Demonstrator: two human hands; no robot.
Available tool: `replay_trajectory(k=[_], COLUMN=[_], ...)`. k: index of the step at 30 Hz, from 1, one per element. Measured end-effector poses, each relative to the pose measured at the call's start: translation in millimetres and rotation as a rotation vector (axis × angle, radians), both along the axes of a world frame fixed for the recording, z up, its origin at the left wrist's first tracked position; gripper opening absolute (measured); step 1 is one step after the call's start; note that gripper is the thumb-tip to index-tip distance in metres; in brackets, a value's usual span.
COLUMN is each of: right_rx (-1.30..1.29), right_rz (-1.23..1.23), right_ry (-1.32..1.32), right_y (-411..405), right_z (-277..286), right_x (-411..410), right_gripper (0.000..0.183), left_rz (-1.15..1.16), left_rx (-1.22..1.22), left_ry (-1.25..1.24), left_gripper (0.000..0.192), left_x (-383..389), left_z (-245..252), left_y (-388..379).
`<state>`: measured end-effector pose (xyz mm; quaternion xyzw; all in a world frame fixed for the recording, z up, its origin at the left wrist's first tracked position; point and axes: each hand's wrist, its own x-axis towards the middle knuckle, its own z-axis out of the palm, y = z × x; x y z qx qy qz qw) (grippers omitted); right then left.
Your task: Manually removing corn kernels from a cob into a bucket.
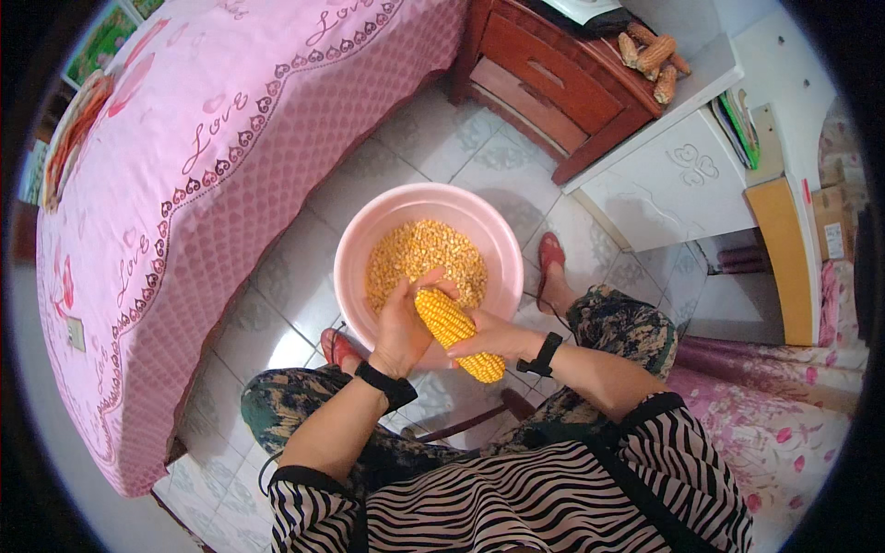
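Note:
A yellow ear of corn (449,325), thick with kernels, lies slantwise between my hands over the near part of a pink plastic basin (508,269). My right hand (494,335) is closed around its lower half, the thumb across the kernels. At the upper end, on the left, my left hand (404,325) cups the ear with palm and fingers; how firmly it grips is hard to tell. Loose corn kernels (429,242) cover the bottom of the basin, which stands on the tiled floor between my feet.
Several bare corn cobs (653,55) lie on top of a reddish wooden nightstand (546,76) at the upper right. A bed with a pink cover (276,159) fills the left side. White furniture (664,186) and a floral curtain (760,415) are on the right.

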<state>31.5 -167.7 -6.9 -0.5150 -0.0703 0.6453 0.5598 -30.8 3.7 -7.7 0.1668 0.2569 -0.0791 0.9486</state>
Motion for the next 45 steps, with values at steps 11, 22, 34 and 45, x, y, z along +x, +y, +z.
replay_trajectory(k=[11, 22, 34, 45], right_rx=[0.047, -0.011, 0.008, 0.171], right_rz=[-0.09, -0.096, -0.053, -0.063], right_ry=[-0.075, -0.224, 0.016, 0.303], right_y=[6, 17, 7, -1], right_z=[11, -2, 2, 7], right_x=[1, -23, -8, 10], right_gripper=[0.053, 0.049, 0.043, 0.037], left_rz=[-0.022, 0.063, 0.018, -0.054], left_rx=[0.312, 0.573, 0.025, 0.076], left_ry=[-0.227, -0.031, 0.004, -0.219], left_gripper=[0.018, 0.018, 0.042, 0.045], left_x=[9, 2, -2, 6], left_z=[19, -5, 0, 21], left_y=[1, -9, 6, 5])
